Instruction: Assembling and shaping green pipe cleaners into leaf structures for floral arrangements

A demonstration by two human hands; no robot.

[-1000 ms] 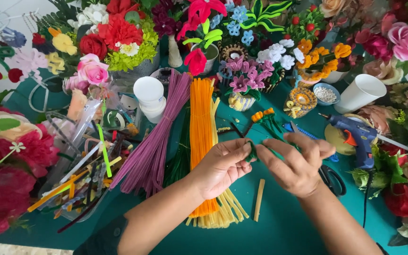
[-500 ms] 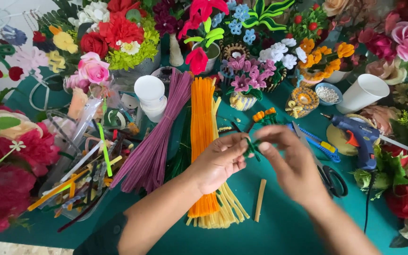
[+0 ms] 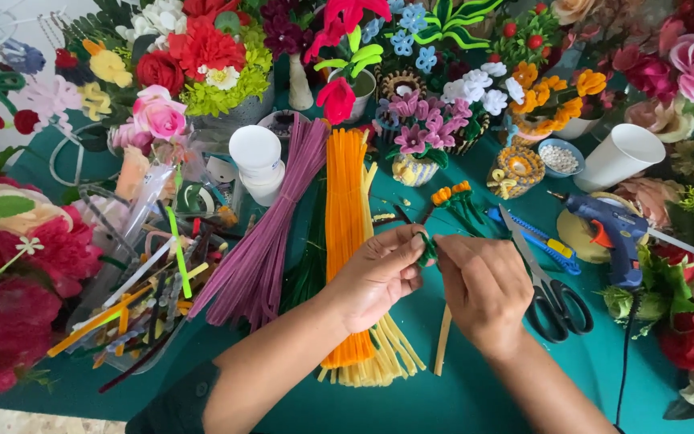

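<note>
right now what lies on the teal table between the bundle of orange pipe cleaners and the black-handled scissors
In the head view, both hands, left hand and right hand, pinching a small green pipe-cleaner piece, with a thin wooden stick beneath.

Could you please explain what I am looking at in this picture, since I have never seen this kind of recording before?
This is one view from a camera worn on a person's head, looking down at their own bare hands; there is no machine. The left hand and right hand meet over a teal table and together pinch a small dark green pipe cleaner piece. Under the left hand lie an orange pipe cleaner bundle and a pale yellow one; a mauve bundle lies further left. To the right are black scissors, a blue glue gun and a white paper cup. A thin wooden stick lies between the hands. Handmade flowers ring the workspace.
</note>
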